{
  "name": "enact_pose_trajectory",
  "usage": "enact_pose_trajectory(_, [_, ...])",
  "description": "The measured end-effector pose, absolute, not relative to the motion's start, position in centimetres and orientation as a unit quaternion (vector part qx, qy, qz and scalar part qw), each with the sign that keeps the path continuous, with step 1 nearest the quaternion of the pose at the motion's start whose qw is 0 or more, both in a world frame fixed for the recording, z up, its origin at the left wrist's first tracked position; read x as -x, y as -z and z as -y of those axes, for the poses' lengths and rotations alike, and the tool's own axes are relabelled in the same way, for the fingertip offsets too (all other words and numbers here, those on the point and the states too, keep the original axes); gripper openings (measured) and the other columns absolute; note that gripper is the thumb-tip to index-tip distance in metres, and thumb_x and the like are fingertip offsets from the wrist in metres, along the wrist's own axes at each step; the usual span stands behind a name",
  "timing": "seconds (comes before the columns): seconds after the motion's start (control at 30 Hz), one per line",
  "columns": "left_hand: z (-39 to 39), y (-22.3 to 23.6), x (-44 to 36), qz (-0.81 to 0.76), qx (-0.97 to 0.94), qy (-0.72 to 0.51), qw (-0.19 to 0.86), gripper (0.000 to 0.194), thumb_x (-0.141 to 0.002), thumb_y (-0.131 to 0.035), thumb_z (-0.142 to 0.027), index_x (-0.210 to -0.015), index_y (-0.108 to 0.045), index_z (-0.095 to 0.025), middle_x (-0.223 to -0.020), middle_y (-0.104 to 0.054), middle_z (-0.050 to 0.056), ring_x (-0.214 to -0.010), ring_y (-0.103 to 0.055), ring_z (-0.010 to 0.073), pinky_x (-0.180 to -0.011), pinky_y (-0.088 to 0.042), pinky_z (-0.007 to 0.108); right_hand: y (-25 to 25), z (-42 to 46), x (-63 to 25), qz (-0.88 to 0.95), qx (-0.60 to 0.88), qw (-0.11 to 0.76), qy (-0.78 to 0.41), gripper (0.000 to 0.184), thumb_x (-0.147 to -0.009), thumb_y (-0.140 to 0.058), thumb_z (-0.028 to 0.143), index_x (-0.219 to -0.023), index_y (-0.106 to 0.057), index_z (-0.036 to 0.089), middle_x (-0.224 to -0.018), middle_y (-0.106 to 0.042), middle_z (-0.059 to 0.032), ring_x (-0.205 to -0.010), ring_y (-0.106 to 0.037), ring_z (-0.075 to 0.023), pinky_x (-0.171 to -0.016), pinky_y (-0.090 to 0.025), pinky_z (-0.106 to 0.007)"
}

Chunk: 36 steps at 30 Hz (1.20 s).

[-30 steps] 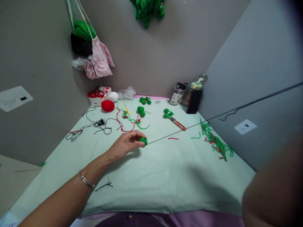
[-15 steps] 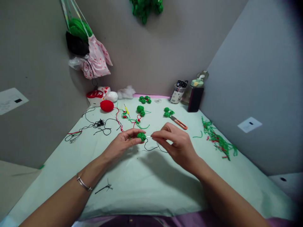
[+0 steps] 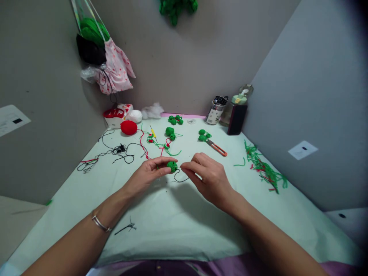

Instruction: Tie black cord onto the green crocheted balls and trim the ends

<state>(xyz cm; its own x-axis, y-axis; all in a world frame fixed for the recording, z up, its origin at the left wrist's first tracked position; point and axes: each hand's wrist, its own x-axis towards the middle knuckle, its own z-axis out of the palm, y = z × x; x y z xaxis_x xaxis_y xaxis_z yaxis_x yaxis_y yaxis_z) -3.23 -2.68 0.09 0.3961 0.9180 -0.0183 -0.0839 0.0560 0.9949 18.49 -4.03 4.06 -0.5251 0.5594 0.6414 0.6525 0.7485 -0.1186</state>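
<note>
Roundish green ball [image 3: 172,166] in left hand [image 3: 150,171], black thread [image 3: 180,181] looping rightward

Grey walls [image 3: 178,69] hem in the handicraft corner I watch remotely, where a red yarn ball [image 3: 128,127], orange-handled scissors [image 3: 219,149] and green yarn clippings [image 3: 267,169] lie on a cloth-covered table [image 3: 172,222]; home or workshop, I cannot tell.

Pale sliver [image 3: 179,167] in R hand [image 3: 205,174] too small to ID. Green ball [image 3: 172,166] partly hidden by L hand [image 3: 150,169]. Black thread [image 3: 180,181] lost behind R hand. Hanging green bunch [image 3: 178,8] cut by top edge, forearms [image 3: 76,237] by bottom. L wall card [image 3: 12,119] print unreadable; bottle [image 3: 240,99] partly behind dark phone [image 3: 237,120].
</note>
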Motion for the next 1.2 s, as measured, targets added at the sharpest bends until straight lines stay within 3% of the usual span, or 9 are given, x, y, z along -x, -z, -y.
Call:
enact_pose_trajectory(0.23, [2.8,-0.2,3.2,-0.393,-0.585,-0.405,0.583,0.029,-0.083,-0.073,-0.032,-0.112,-0.073,-0.026,-0.102,-0.067,0.003,-0.091,-0.057,0.0170,-0.080,-0.043,0.029,-4.0,4.2,-18.4,0.876,0.354,0.325,0.032,0.024,-0.099,-0.050,0.017,-0.084,-0.069,0.017,-0.070,-0.056,-0.0033,-0.069,-0.049,-0.0149,-0.065,-0.036,-0.028])
enact_pose_trajectory(0.57, [3.0,-0.7,3.1,-0.369,-0.576,-0.387,0.618,0.029,-0.081,-0.074,-0.030,-0.109,-0.074,-0.023,-0.104,-0.072,0.005,-0.091,-0.061,0.0176,-0.085,-0.046,0.032,-3.5,2.6,-19.3,0.823,0.344,0.363,-0.270,0.011,-0.092,-0.064,0.019,-0.091,-0.074,0.018,-0.073,-0.057,-0.0005,-0.068,-0.054,-0.0116,-0.062,-0.040,-0.023])
enact_pose_trajectory(0.97, [3.1,-0.7,2.8,-0.352,-0.579,-0.377,0.632,0.030,-0.083,-0.071,-0.030,-0.112,-0.074,-0.024,-0.107,-0.075,0.006,-0.097,-0.065,0.0211,-0.092,-0.047,0.039,-3.4,2.0,-19.4,0.819,0.326,0.370,-0.293,0.014,-0.093,-0.065,0.027,-0.088,-0.075,0.019,-0.073,-0.057,-0.0007,-0.068,-0.054,-0.0119,-0.061,-0.041,-0.025])
enact_pose_trajectory(1.2, [3.4,-0.9,2.4,-0.346,-0.562,-0.401,0.636,0.025,-0.082,-0.072,-0.026,-0.107,-0.072,-0.023,-0.099,-0.071,0.003,-0.089,-0.063,0.0167,-0.087,-0.046,0.034,-3.2,1.0,-19.9,0.805,0.307,0.366,-0.351,0.013,-0.090,-0.068,0.028,-0.087,-0.076,0.019,-0.074,-0.058,-0.0007,-0.069,-0.053,-0.0122,-0.064,-0.042,-0.026])
